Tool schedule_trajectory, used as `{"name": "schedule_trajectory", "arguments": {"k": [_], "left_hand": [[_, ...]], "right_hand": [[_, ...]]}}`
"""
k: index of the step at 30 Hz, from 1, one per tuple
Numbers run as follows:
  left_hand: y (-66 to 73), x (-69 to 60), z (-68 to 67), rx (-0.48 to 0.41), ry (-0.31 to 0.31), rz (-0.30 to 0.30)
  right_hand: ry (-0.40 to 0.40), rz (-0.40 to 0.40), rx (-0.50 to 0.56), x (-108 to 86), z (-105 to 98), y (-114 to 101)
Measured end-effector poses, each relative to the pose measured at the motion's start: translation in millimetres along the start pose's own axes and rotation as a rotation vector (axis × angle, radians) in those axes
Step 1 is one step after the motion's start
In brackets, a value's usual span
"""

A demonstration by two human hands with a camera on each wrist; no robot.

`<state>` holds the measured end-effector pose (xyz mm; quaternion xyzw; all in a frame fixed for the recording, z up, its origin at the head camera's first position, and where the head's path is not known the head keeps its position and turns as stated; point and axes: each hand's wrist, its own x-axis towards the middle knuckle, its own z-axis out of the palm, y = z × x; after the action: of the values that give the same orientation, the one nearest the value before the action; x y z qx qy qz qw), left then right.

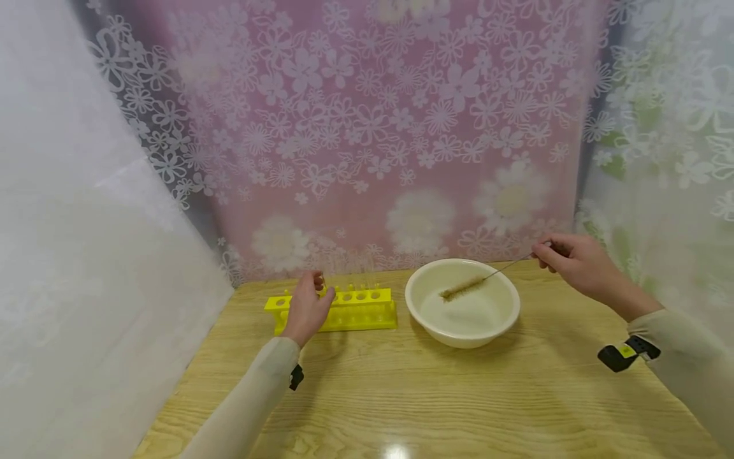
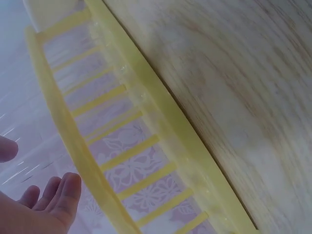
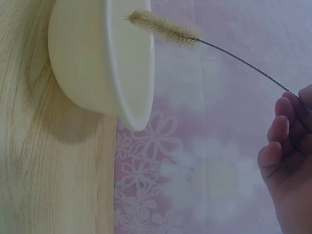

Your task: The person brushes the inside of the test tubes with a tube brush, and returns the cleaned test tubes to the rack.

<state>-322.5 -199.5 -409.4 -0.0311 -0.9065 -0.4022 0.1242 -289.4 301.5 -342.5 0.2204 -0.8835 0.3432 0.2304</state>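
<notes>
My right hand [image 1: 579,264] pinches the twisted wire handle [image 3: 248,63] of a test tube brush [image 1: 463,289]. Its tan bristles hang over the inside of a white basin [image 1: 421,322], apart from the basin's wall. At the left, my left hand [image 1: 309,309] is at a yellow test tube rack [image 1: 361,317], in front of its top bar. Several clear glass test tubes [image 1: 361,271] stand upright in the rack. In the left wrist view, the thumb and fingers [image 2: 68,195] are spread apart, with glass glints between them; whether they touch a tube is hard to see.
The rack and basin stand side by side on a wood-grain table [image 1: 395,395]. A pink flowered curtain [image 1: 373,127] hangs close behind them. White sheeting [image 1: 103,242] borders the left side, and a patterned translucent sheet [image 1: 676,159] borders the right.
</notes>
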Motion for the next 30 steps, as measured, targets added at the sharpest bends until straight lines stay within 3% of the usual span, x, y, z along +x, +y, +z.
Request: {"name": "schedule_trajectory", "arguments": {"k": [9, 19, 25, 30], "left_hand": [[-2.0, 5.6, 3.4, -0.084, -0.003, -0.016], [-1.2, 8.4, 12.1, -0.093, 0.008, 0.015], [-0.2, 7.4, 8.5, -0.08, 0.026, 0.022], [-1.4, 5.3, 7.0, -0.073, 0.002, 0.038]], "right_hand": [[0.047, 0.038, 0.048, 0.3, 4.1, -4.5], [0.042, 0.021, 0.044, -2.2, -2.4, -0.8], [0.047, 0.04, 0.058, 1.3, 0.4, -1.3], [0.05, 0.039, 0.059, 0.4, 3.5, -1.5]]}}
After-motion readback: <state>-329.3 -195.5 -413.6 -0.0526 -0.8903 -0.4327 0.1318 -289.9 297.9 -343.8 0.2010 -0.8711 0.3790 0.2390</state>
